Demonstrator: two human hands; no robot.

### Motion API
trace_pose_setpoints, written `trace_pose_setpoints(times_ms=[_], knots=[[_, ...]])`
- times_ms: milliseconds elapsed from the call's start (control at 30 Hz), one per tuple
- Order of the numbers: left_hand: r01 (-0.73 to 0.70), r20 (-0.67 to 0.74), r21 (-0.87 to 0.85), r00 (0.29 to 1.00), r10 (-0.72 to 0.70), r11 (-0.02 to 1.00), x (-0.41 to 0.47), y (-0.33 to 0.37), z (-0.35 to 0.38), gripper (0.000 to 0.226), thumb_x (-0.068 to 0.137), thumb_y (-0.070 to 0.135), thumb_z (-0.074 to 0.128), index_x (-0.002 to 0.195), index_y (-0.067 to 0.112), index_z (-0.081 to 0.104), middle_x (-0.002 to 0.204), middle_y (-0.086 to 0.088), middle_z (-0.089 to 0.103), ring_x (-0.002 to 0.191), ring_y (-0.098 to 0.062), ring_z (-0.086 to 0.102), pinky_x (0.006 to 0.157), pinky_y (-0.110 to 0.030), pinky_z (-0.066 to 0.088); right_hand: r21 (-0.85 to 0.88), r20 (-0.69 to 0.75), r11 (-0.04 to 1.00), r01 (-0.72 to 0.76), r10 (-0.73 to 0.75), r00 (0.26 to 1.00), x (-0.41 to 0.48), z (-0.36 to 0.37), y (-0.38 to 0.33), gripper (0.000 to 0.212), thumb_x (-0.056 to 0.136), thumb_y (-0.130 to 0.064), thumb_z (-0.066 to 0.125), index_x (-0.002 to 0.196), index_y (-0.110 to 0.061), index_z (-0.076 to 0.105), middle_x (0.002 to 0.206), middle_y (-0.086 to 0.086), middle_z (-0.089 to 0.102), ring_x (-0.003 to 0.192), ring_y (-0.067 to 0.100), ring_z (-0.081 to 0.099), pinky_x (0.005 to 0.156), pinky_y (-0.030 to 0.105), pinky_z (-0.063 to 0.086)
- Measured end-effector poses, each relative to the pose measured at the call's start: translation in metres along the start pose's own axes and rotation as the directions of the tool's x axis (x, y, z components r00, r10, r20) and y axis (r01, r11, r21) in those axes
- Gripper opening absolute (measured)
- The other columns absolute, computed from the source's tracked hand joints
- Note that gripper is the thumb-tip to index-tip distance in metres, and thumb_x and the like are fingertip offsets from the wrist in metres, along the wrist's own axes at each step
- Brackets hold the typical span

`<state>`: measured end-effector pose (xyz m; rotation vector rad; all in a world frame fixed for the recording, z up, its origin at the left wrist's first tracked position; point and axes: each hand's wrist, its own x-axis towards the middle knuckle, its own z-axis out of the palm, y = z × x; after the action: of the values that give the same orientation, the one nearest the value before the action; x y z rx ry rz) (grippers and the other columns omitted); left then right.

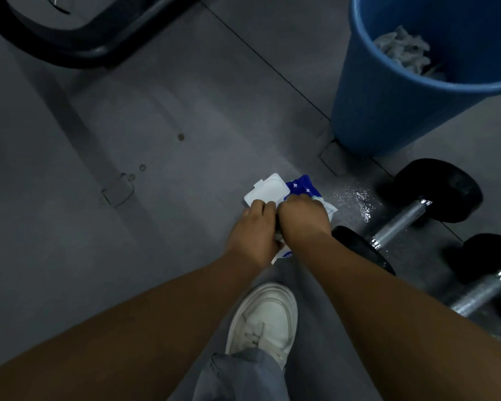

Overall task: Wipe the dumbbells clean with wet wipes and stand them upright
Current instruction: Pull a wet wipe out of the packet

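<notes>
Left hand: our left hand (252, 233) sits just below the middle of the frame, fingers curled round the left side of the wipes pack (304, 186), fingertips at the edge of the lid (268, 189).
Right hand: our right hand (304, 218) touches the left one, knuckles up, fingers curled down onto the top of the pack. We cannot tell whether they pinch a wipe.
Wipes pack: blue and white, on the floor (128, 140) at the centre of the frame, mostly hidden under both hands. Its white lid is flipped open toward the upper left.
Upper dumbbell: we see the upper dumbbell (402, 219) lying on its side at centre right, one black head just beside our right wrist.
Lower dumbbell: the lower dumbbell (477, 293) also lies flat, at the lower right edge, partly cut off.
Wet patch: a shiny wet patch (356, 198) lies between the pack and the upper dumbbell.
Bucket: a blue bucket (388, 111) stands at upper right, with crumpled wipes (402, 50) inside.
Shoe: our white shoe (266, 314) is at bottom centre, between our forearms.
Black frame: a black frame (70, 44) crosses the upper left.
</notes>
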<state>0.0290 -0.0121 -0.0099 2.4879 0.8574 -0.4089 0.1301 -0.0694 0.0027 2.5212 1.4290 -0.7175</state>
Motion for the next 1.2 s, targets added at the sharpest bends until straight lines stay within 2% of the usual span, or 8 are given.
trace_pose_setpoints(times_ms=[333, 400, 500, 600, 767, 967, 1067, 1200], knots=[[0.015, -0.07, -0.003, 0.997, -0.015, 1.0, -0.013, -0.013, 0.0, 0.07, 0.08, 0.04, 0.074, 0.141, 0.03, 0.042, 0.134, 0.002, 0.039, 0.119, -0.022, 0.041, 0.086, -0.034, 0.046, 0.493, 0.05, 0.868, -0.053, 0.033, 0.998, -0.019, -0.001, 0.004, 0.02, 0.092, -0.024, 0.052, 0.082, -0.009, 0.06, 0.083, 0.009, 0.061, 0.079, 0.025, 0.059, 0.066, 0.029, 0.045], [-0.02, -0.088, 0.009, 0.996, 0.02, 1.0, -0.014, -0.016, -0.004, 0.072, 0.08, 0.037, 0.075, 0.143, 0.03, 0.041, 0.135, 0.004, 0.04, 0.12, -0.022, 0.041, 0.089, -0.035, 0.048, 0.625, 0.113, 0.77, -0.13, 0.075, 0.991, -0.024, -0.005, 0.004, 0.023, 0.09, -0.023, 0.054, 0.069, -0.013, 0.052, 0.073, 0.005, 0.057, 0.071, 0.02, 0.055, 0.058, 0.027, 0.04], [-0.056, -0.099, 0.043, 0.993, 0.06, 0.997, -0.016, -0.026, -0.01, 0.073, 0.081, 0.034, 0.077, 0.145, 0.028, 0.042, 0.136, 0.004, 0.041, 0.12, -0.022, 0.042, 0.093, -0.035, 0.048, 0.848, 0.192, 0.477, -0.23, 0.128, 0.973, -0.03, -0.009, -0.001, 0.019, 0.087, -0.022, 0.054, 0.07, -0.014, 0.052, 0.072, 0.004, 0.057, 0.07, 0.018, 0.054, 0.067, 0.033, 0.048], [-0.046, -0.159, 0.061, 0.986, 0.055, 0.997, -0.018, -0.037, -0.016, 0.072, 0.079, 0.034, 0.079, 0.143, 0.027, 0.045, 0.135, 0.004, 0.042, 0.118, -0.022, 0.043, 0.093, -0.033, 0.045, 0.915, 0.22, 0.305, -0.262, 0.166, 0.961, -0.038, -0.012, -0.006, 0.018, 0.087, -0.024, 0.054, 0.07, -0.018, 0.056, 0.074, 0.001, 0.061, 0.074, 0.018, 0.058, 0.072, 0.034, 0.049], [-0.047, -0.208, 0.094, 0.976, 0.066, 0.994, -0.022, -0.038, -0.02, 0.063, 0.077, 0.032, 0.078, 0.134, 0.027, 0.052, 0.131, 0.004, 0.044, 0.115, -0.023, 0.045, 0.09, -0.036, 0.043, 0.965, 0.25, 0.025, -0.26, 0.197, 0.948, -0.047, -0.013, -0.016, 0.028, 0.088, -0.013, 0.049, 0.061, -0.019, 0.048, 0.053, -0.01, 0.049, 0.054, 0.009, 0.046, 0.056, 0.024, 0.038], [0.026, -0.208, 0.11, 0.978, -0.002, 0.994, -0.024, -0.035, -0.024, 0.06, 0.075, 0.041, 0.076, 0.129, 0.025, 0.053, 0.141, 0.003, 0.041, 0.123, -0.024, 0.042, 0.098, -0.037, 0.035, 0.975, 0.22, -0.056, -0.213, 0.195, 0.956, -0.062, -0.024, -0.021, 0.023, 0.086, -0.011, 0.048, 0.064, -0.016, 0.049, 0.051, -0.01, 0.051, 0.05, 0.004, 0.048, 0.054, 0.019, 0.041], [-0.064, -0.23, -0.176, 0.973, 0.022, 0.982, -0.03, -0.02, -0.027, 0.067, 0.067, 0.045, 0.077, 0.129, 0.03, 0.058, 0.138, 0.01, 0.05, 0.128, -0.018, 0.045, 0.108, -0.041, 0.037, 0.98, 0.195, -0.001, -0.198, 0.195, 0.961, -0.067, -0.024, -0.022, 0.016, 0.075, -0.026, 0.055, 0.076, -0.01, 0.059, 0.071, 0.003, 0.055, 0.069, 0.016, 0.049, 0.063, 0.031, 0.04], [-0.119, -0.188, -0.749, 0.981, -0.038, 0.652, -0.047, -0.005, -0.036, 0.011, 0.089, 0.015, 0.069, 0.098, 0.022, 0.069, 0.094, 0.014, 0.069, 0.092, 0.001, 0.065, 0.085, -0.027, 0.054, 0.984, 0.177, -0.006, -0.179, 0.183, 0.967, -0.07, -0.026, -0.022, 0.016, 0.085, -0.021, 0.057, 0.09, -0.007, 0.064, 0.081, 0.003, 0.061, 0.076, 0.013, 0.055, 0.069, 0.026, 0.044]])
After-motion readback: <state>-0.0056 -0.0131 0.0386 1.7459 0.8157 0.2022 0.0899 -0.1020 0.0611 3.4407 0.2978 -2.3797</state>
